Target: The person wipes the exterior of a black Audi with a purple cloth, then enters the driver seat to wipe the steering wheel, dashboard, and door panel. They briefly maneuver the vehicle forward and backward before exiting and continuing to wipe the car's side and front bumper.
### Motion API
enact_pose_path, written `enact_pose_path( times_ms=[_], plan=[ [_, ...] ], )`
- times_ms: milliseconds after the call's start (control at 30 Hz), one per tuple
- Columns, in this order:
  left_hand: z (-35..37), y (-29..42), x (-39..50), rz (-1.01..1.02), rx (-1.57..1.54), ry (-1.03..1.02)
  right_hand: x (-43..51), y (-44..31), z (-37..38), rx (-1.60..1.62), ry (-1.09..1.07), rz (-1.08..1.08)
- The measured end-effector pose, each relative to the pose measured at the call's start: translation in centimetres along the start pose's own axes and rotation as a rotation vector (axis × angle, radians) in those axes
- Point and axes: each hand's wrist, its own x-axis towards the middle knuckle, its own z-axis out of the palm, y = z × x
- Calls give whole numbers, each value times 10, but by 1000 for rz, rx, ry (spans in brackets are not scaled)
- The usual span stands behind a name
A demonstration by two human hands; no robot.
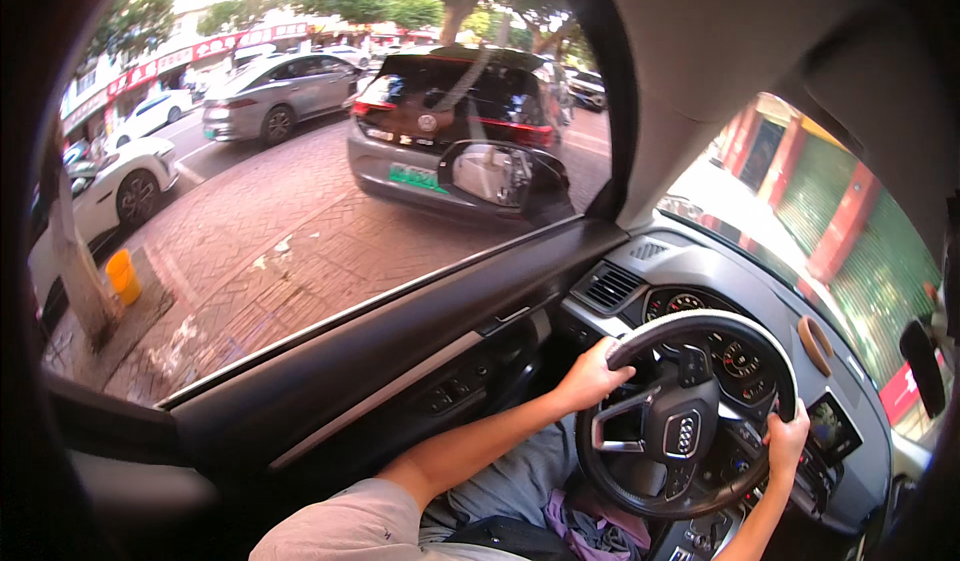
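Observation:
I sit behind the black steering wheel [684, 414] of an Audi, its hub tilted in the view. My left hand [594, 375] is closed on the left part of the rim, the thumb lying over it. On the opposite side, my right hand [786, 435] grips the rim, its fingers partly hidden behind. Behind the wheel shows the instrument cluster [739, 360], and to the right of it a display screen [834, 427]. A purple cloth [592, 529] and a black bag or pouch [514, 537] lie at my lap.
Through the side window, a dark Volkswagen hatchback [450, 130] stands on brick paving beyond the door mirror [491, 177]. A silver sedan [281, 96], a white car [124, 182], a tree trunk [79, 276] and a yellow bucket [123, 276] are outside. Green shutters [814, 186] show through the windscreen.

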Motion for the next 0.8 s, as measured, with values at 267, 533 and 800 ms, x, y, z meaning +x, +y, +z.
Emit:
enact_pose_path(
  times_ms=[267,533,800],
  plan=[
    [2,1,-5,82,72,46,22,38,-7,40,-42,-37],
    [4,14,-16,22,42,24,34,55,-16,17,-23,-63],
    [9,26,-28,74,113,93,18,19,-21,18,-71,-73]
  ],
)
